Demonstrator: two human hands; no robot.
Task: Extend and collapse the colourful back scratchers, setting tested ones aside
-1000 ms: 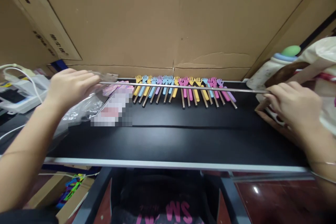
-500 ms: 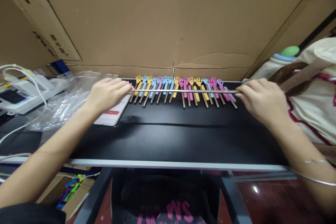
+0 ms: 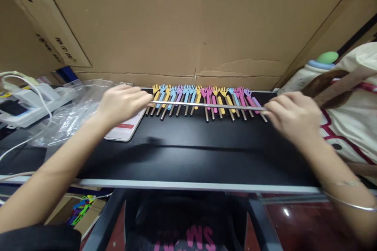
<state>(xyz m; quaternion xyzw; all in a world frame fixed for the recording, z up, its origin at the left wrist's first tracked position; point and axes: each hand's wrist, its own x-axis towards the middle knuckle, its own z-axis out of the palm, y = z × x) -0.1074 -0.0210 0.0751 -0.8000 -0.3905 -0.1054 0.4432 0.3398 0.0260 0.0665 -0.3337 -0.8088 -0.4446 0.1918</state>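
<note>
Between my two hands, a thin metal rod is stretched out level above the black table; its stepped sections look like those of an extended back scratcher (image 3: pixel 188 104). My left hand (image 3: pixel 125 104) is closed around one end, and my right hand (image 3: pixel 294 115) pinches the other; both ends are hidden in the fingers. Behind and below the rod lies a row of several small back scratchers (image 3: pixel 193 99) with yellow, blue, purple and pink hand-shaped heads and metal tips toward me. Partly under my left hand is a white phone (image 3: pixel 121 134).
A clear plastic bag (image 3: pixel 73 115) and a white power strip (image 3: pixel 38 106) with cables lie at left. Cardboard (image 3: pixel 194 23) walls the back. At right stand a bottle (image 3: pixel 306 74) and a cream bag (image 3: pixel 353 117). Below the table edge, a box (image 3: pixel 91 215) holds colourful pieces.
The rod has gone from level to slightly tilted, lower at my right hand. My left hand has shifted slightly right; the rod's shadow has moved a little toward me. The row stays put.
</note>
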